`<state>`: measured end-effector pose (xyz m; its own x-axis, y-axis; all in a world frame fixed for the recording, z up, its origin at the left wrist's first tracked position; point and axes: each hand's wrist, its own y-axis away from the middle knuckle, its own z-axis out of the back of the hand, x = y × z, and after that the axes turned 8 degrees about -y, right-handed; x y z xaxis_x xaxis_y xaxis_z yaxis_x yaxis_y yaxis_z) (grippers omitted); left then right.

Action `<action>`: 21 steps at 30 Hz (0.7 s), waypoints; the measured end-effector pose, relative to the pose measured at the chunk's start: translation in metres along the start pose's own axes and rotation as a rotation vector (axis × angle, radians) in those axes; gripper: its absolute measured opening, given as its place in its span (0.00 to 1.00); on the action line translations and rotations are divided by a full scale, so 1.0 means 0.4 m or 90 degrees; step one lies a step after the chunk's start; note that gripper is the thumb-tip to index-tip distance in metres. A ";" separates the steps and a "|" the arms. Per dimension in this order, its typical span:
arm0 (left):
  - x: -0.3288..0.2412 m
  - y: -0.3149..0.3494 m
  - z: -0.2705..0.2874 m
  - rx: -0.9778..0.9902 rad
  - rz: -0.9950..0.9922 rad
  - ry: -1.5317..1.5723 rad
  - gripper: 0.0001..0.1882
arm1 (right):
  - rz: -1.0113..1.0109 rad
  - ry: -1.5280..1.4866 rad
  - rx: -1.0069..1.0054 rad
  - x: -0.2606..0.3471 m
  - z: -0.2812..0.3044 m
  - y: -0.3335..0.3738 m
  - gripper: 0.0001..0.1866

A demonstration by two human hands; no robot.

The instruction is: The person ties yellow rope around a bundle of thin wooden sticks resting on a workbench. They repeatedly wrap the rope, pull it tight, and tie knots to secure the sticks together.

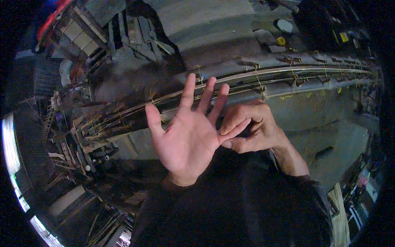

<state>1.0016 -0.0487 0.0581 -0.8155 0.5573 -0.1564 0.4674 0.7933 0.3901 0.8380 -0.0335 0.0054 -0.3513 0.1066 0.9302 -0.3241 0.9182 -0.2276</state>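
My left hand [187, 138] is raised palm up in the middle of the view, with its thumb and three fingers spread apart and nothing lying on the palm. My right hand [254, 127] comes in from the right and pinches the little finger [238, 129] of the left hand, thumb below and fingers above. Behind both hands runs a long bundle of thin strips or rods [279, 75], bound at intervals with thin yellowish ties. Neither hand touches this bundle.
Wooden frames [80, 35] and a dark rack stand at the upper left. A white round object [284, 26] and a yellow roll [281, 41] are at the upper right. A dark block [325, 152] lies on the floor. Light boards [338, 214] lean at lower right.
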 end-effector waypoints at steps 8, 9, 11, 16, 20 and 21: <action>0.042 -0.058 -0.011 0.034 0.087 -0.099 0.43 | -0.004 0.046 -0.069 0.033 0.048 0.050 0.08; 0.049 -0.066 -0.015 0.032 0.093 -0.110 0.43 | -0.011 0.069 -0.082 0.040 0.055 0.055 0.08; 0.064 -0.080 -0.022 0.041 0.108 -0.088 0.43 | -0.025 0.116 -0.105 0.053 0.068 0.062 0.09; 0.102 -0.118 -0.035 0.005 0.112 -0.094 0.43 | -0.074 0.125 -0.160 0.054 0.096 0.088 0.11; 0.118 -0.139 -0.028 0.023 0.131 -0.125 0.42 | -0.192 -0.030 -0.181 0.074 0.115 0.101 0.12; 0.121 -0.143 -0.027 0.036 0.140 -0.125 0.42 | -0.174 -0.044 -0.188 0.065 0.119 0.108 0.12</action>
<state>0.9316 -0.0695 0.0380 -0.6140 0.7493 -0.2481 0.6483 0.6581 0.3830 0.7731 -0.0093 0.0060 -0.3478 -0.1736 0.9214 -0.1508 0.9803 0.1277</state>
